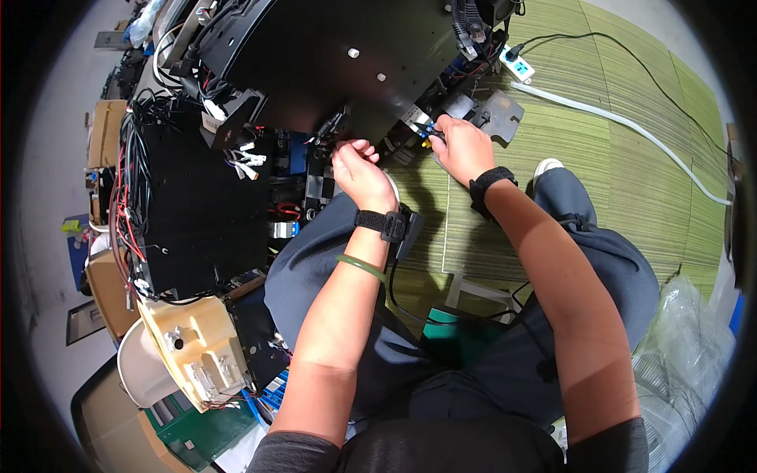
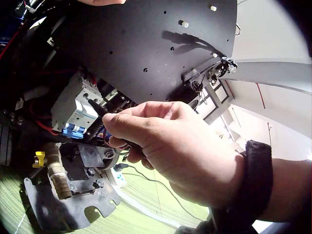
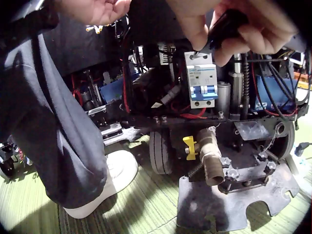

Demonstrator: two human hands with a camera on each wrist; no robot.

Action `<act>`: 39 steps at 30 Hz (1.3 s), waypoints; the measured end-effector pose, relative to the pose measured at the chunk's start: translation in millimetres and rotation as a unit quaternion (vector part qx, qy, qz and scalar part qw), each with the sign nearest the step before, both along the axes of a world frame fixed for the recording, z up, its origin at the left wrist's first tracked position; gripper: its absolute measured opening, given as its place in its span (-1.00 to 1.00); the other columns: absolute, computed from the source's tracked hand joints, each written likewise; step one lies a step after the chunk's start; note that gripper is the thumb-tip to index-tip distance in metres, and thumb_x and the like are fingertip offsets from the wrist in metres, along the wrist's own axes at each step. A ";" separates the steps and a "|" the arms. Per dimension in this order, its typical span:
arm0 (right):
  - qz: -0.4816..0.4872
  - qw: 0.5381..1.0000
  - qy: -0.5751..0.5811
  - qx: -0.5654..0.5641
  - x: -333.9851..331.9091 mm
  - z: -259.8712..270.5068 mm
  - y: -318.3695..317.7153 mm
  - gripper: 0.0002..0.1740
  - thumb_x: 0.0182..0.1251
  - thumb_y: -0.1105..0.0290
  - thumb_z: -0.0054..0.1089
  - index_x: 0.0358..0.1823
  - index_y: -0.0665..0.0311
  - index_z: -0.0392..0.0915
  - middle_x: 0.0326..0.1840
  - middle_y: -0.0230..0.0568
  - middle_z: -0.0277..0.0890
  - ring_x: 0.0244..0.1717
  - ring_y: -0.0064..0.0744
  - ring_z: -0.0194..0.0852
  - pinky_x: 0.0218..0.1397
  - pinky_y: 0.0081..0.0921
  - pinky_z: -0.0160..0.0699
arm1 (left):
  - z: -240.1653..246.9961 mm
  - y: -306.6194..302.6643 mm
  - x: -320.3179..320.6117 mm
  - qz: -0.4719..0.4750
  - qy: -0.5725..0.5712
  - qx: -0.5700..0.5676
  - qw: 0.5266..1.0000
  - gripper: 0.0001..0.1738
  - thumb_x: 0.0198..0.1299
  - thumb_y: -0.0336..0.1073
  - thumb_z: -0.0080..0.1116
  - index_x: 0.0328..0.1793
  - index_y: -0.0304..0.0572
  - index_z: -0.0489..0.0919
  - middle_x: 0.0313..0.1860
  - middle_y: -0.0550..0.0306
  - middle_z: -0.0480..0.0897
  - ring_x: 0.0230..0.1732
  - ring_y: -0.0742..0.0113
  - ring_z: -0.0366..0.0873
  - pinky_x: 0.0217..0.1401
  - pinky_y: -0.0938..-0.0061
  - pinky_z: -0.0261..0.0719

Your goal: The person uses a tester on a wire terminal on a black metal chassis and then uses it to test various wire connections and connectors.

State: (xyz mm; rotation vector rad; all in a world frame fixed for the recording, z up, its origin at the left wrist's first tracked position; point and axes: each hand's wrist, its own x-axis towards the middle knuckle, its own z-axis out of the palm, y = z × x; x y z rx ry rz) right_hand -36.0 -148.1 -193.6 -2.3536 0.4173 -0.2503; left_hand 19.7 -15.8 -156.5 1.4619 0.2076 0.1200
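Observation:
My right hand (image 1: 465, 150) grips a black screwdriver (image 3: 227, 30). Its tapered tip meets the upper screw hole of a white circuit breaker (image 3: 203, 75) with blue switches. From the left wrist view, the right hand (image 2: 170, 141) comes in from the right, thumb and fingers around the screwdriver (image 2: 99, 108) in front of the breaker (image 2: 78, 107). Beside the black panel (image 1: 331, 63), my left hand (image 1: 363, 173) hangs with palm turned up and fingers loosely curled, holding nothing. Only part of the left hand (image 3: 100, 9) shows at the top of the right wrist view.
Below the breaker are a brass pipe fitting (image 3: 210, 158) with a yellow valve handle (image 3: 190, 147) and a metal plate (image 3: 204, 204). Cable bundles (image 1: 130, 181) hang along the machine's left. A power strip (image 1: 517, 65) lies on the green carpet (image 1: 607, 158).

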 end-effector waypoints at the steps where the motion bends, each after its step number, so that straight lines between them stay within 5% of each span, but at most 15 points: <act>1: 0.001 1.000 -0.002 0.002 -0.2 0.0 0.1 -0.82 0.12 0.33 0.12 -0.33 0.26 0.40 -0.34 -0.14 0.52 -0.19 -0.11 0.50 -0.17 -0.20 0.48 | -0.6 0.2 0.1 -0.002 0.000 -0.002 1.000 -0.75 0.28 -0.25 -0.18 -0.39 -0.18 0.42 -0.46 0.22 0.49 -0.45 0.50 0.40 -0.37 0.61 0.38; 39: -0.005 0.999 -0.030 -0.011 0.0 -3.9 0.6 -0.84 0.10 0.36 0.14 -0.36 0.26 0.39 -0.41 -0.17 0.51 -0.25 -0.13 0.49 -0.24 -0.23 0.50 | 1.4 -0.2 -3.0 -0.007 0.001 0.002 1.000 -0.79 0.27 -0.25 -0.18 -0.36 -0.15 0.40 -0.44 0.23 0.47 -0.44 0.49 0.40 -0.37 0.59 0.39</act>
